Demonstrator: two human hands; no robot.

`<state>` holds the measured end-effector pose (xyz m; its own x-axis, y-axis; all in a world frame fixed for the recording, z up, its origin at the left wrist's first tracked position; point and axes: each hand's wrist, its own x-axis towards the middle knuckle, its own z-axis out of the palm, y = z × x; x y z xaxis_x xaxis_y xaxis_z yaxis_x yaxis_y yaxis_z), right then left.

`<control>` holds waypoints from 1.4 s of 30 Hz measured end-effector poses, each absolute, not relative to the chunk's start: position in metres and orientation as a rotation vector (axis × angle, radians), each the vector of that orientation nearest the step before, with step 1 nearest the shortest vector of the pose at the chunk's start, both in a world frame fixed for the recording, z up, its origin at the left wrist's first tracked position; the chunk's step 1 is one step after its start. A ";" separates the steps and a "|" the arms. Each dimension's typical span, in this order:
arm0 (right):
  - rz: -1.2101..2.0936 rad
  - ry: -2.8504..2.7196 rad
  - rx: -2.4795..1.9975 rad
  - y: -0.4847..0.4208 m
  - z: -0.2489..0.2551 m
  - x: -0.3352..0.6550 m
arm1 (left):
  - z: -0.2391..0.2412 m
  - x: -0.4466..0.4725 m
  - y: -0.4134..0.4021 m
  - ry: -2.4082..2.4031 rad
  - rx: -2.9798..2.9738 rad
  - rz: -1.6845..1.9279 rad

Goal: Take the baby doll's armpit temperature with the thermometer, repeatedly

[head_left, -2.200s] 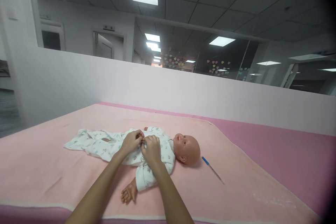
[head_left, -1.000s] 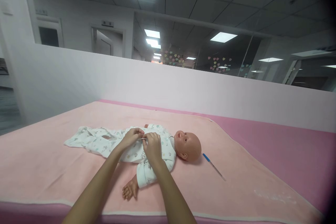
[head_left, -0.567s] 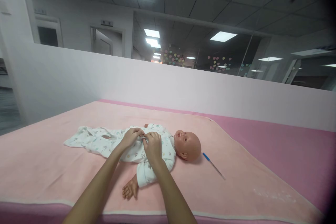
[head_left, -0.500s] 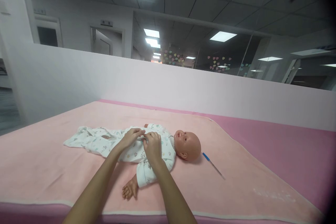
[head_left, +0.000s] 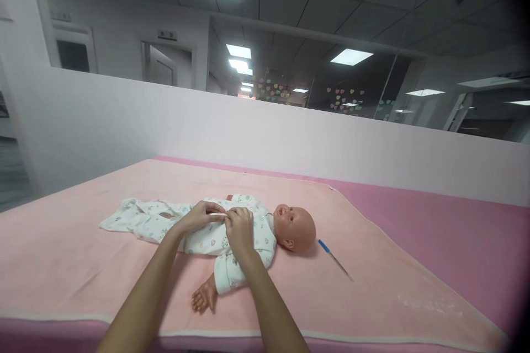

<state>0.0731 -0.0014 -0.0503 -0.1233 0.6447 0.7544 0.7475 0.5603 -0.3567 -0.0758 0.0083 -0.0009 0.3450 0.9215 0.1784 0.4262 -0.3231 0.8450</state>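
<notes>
Pinching the baby doll's (head_left: 298,227) sleepsuit (head_left: 207,242) mid-frame on the pink blanket (head_left: 372,292), my left hand (head_left: 201,215) and right hand (head_left: 239,226) are both still closed on the fabric, and basically nothing's moved lately.

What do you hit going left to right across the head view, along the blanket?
Loose leg end of the romper → left hand → right hand, both pinching the romper's front → doll's head → blue pen. All lie on the pink blanket.
</notes>
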 end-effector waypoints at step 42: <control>-0.276 -1.899 -1.216 0.002 -0.053 0.074 | -0.003 -0.079 0.011 1.240 1.990 0.844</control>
<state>0.0739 0.0022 -0.0531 -0.1739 0.6431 0.7458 0.8289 0.5044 -0.2417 -0.0793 0.0105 -0.0027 0.3491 0.9187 0.1846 0.5091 -0.3514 0.7857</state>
